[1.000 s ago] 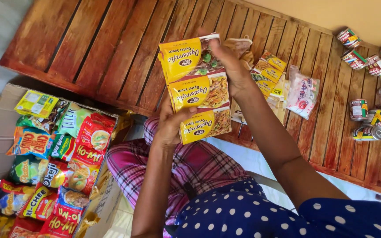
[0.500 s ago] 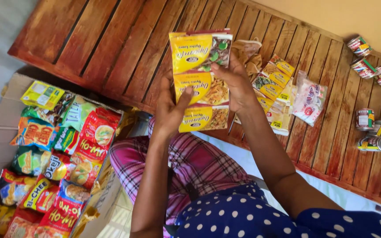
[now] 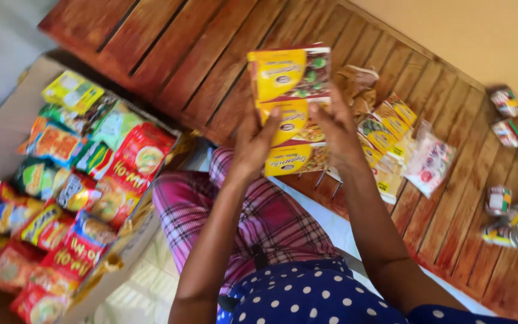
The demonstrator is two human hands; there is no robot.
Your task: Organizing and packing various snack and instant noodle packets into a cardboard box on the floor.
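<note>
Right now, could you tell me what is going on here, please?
A seated person holds a strip of joined yellow sachets upright in both hands, the left hand and right hand gripping its lower half above a slatted wooden platform. More sachets lie on the slats beside it, with small wrapped items further right. An open cardboard box of colourful snack packets sits to the person's left.

Just one head cam here, looking steeply down from close above at the lap. It takes in the wooden slatted platform [image 3: 151,54] ahead.
</note>
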